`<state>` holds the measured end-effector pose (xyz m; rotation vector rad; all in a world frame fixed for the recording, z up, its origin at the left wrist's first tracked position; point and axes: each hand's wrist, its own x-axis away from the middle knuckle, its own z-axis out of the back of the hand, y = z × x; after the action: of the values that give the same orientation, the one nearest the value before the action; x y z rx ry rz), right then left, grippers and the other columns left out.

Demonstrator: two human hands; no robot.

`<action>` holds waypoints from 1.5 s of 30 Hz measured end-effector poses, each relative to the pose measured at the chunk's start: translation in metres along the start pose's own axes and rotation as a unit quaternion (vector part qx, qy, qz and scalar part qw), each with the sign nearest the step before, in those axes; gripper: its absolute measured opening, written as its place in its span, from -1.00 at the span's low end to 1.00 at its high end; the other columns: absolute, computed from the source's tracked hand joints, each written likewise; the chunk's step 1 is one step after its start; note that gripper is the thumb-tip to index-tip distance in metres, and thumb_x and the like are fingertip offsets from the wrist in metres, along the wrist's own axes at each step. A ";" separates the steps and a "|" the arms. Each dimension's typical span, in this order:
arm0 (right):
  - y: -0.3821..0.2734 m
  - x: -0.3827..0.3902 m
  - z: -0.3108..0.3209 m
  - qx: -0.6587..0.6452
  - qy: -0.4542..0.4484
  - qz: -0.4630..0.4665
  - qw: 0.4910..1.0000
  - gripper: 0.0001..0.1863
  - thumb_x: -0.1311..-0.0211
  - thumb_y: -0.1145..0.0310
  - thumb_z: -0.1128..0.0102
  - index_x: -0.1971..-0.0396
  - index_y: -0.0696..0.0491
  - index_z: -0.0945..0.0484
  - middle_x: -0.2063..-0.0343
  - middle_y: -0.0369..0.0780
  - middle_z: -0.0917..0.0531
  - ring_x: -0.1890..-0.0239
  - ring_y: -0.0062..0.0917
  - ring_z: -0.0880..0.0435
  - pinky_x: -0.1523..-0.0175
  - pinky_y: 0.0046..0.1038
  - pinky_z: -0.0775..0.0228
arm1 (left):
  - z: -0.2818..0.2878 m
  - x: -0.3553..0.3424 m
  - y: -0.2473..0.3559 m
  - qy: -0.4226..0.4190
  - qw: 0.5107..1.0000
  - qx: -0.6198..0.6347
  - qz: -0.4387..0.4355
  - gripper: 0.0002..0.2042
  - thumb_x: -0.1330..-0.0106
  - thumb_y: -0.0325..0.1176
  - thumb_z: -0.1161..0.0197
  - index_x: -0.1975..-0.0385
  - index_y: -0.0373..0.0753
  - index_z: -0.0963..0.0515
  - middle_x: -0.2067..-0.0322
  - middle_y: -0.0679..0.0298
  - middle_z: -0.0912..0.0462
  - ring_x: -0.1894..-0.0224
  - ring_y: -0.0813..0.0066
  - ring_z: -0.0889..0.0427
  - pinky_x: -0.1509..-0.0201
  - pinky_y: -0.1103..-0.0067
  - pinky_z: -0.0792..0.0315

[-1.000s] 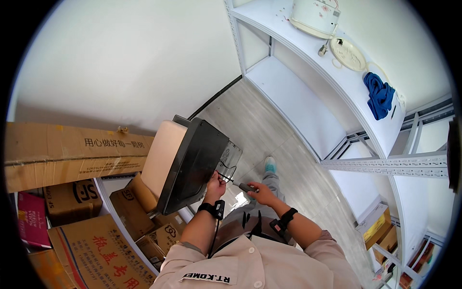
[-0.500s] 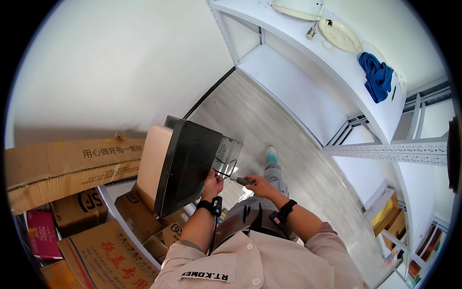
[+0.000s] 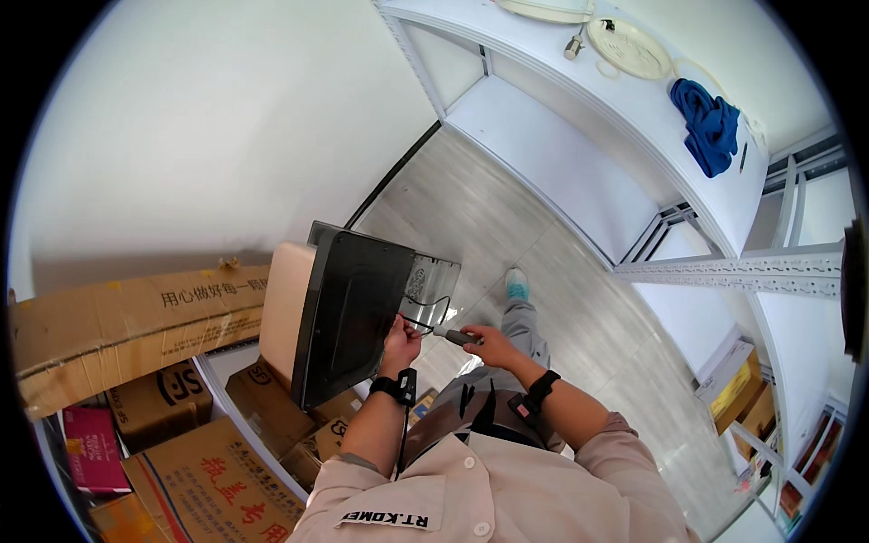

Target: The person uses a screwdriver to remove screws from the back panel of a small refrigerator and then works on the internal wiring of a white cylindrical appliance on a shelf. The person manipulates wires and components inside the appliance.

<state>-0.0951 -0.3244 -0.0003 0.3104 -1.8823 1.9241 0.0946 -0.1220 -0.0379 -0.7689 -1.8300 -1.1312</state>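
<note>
A black and beige boxy appliance [image 3: 358, 303] stands tilted on its side at my left, its dark panel facing me. On its far right side sits a clear panel [image 3: 434, 281], with a thin black cable [image 3: 444, 312] looping out. My right hand [image 3: 491, 346] is closed round the grey handle of a screwdriver [image 3: 457, 336], whose dark shaft points toward the appliance's edge. There my left hand [image 3: 399, 348] pinches with thumb and finger near the shaft's end. What lies between those fingertips is too small to make out.
Cardboard boxes [image 3: 213, 480] and a long carton [image 3: 136, 330] fill the lower left. White shelving [image 3: 625, 113] curves along the right, bearing a blue cloth [image 3: 706, 127] and an off-white lid [image 3: 631, 48]. My foot [image 3: 517, 283] is on the grey floor [image 3: 579, 335].
The view has shifted slightly, so the boxes and shelving sit a little differently. Both hands, the screwdriver and the appliance keep nearly the same places.
</note>
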 end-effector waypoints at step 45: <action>0.019 -0.025 -0.023 -0.235 0.028 -0.247 0.940 -0.55 -0.51 -0.05 0.09 0.07 0.07 -0.46 0.56 -0.16 -0.63 0.69 -0.51 -0.55 0.59 -0.41 -0.41 | 0.016 -0.014 -0.002 -0.011 0.994 -0.104 -0.038 -0.88 -0.44 -0.26 -0.28 0.23 -0.14 -0.61 0.48 0.48 -0.46 0.56 0.68 -0.29 0.51 0.67 -0.20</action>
<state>-0.0782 -0.3048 -0.0301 0.5092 -1.9255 1.1094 0.0939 -0.1090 -0.0552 -0.8382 -1.7903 -1.3839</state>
